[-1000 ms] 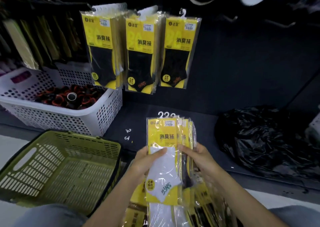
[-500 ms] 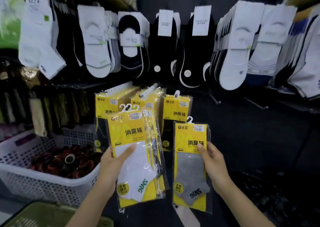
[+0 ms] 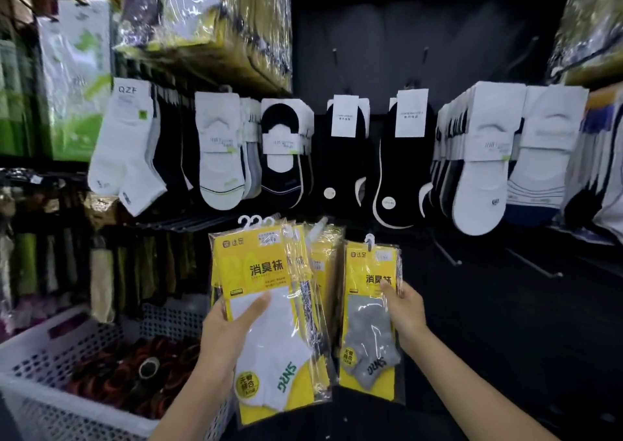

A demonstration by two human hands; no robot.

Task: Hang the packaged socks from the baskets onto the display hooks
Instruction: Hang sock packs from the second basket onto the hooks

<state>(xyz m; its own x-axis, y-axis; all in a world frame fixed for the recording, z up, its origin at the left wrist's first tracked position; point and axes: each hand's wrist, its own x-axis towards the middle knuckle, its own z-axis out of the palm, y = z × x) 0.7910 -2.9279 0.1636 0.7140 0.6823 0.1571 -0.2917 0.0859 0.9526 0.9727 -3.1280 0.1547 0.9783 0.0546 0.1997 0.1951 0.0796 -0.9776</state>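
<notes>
Both forearms are held up from below. A stack of sock packs (image 3: 266, 272) is gripped by the left hand (image 3: 232, 331), thumb laid across its front; a single grey-sock pack (image 3: 367, 339) is pinched by the right hand (image 3: 406, 309).

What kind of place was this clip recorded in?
Most likely a shop's sock section: carded socks hang in rows on the wall, wrapped stock sits above, and a white basket stands below.
</notes>
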